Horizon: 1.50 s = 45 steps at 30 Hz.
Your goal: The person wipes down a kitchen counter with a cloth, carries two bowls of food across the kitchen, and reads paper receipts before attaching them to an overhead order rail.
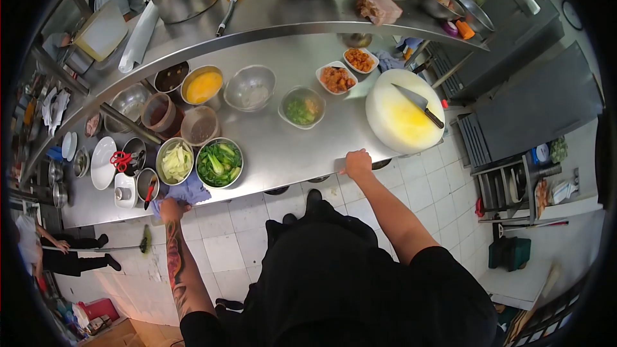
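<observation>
Our left hand (172, 209) is closed on the blue cloth (194, 191), bunched at the front edge of the counter (267, 160) beside the bowl of greens (220, 163); it should be light and limp, best gathered by a thick fold (damp or dry, we cannot tell). Our right hand (357, 162) is curled narrow at that edge, near the cutting board (385, 119), palm hidden. The metal shines; pale tiles (220, 254) cover the floor.

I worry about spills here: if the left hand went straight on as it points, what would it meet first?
The bunched blue cloth, which the left hand seems to touch; past it, probably the metal bowl of pale cut vegetable, though depth is hard to judge.
</observation>
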Each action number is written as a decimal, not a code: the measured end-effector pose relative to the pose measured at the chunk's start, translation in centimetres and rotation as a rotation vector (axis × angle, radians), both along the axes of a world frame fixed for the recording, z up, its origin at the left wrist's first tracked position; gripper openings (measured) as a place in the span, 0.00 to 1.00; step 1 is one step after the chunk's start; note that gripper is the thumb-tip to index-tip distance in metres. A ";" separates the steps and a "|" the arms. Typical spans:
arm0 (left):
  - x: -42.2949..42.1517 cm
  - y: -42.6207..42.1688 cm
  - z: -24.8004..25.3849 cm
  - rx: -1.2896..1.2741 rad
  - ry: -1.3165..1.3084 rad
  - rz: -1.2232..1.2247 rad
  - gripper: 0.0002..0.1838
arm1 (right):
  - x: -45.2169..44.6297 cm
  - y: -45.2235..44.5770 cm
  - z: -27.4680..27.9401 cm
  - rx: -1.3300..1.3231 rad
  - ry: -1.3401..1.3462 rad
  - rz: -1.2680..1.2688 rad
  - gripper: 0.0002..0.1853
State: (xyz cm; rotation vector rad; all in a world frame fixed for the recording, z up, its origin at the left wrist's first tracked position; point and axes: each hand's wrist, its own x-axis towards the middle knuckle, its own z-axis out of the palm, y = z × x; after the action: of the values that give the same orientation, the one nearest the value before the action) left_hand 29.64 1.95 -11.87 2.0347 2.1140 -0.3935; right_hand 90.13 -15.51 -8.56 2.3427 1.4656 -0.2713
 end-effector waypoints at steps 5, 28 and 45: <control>0.2 -0.2 0.6 0.011 -0.041 0.015 0.35 | -0.1 0.0 0.2 -0.034 0.023 -0.016 0.35; 13.4 -45.2 -22.7 -0.275 -0.453 0.560 0.43 | 7.2 -2.3 -1.5 0.641 0.484 0.056 0.18; 17.5 -35.2 -13.1 0.208 -1.077 1.005 0.42 | 9.8 6.1 0.0 0.771 1.415 -0.497 0.26</control>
State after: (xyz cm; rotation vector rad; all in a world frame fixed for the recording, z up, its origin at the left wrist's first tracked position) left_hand 47.11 -33.22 -24.95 0.6333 2.0255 0.8727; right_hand 99.94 -9.41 -8.55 3.2662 1.5116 -2.1842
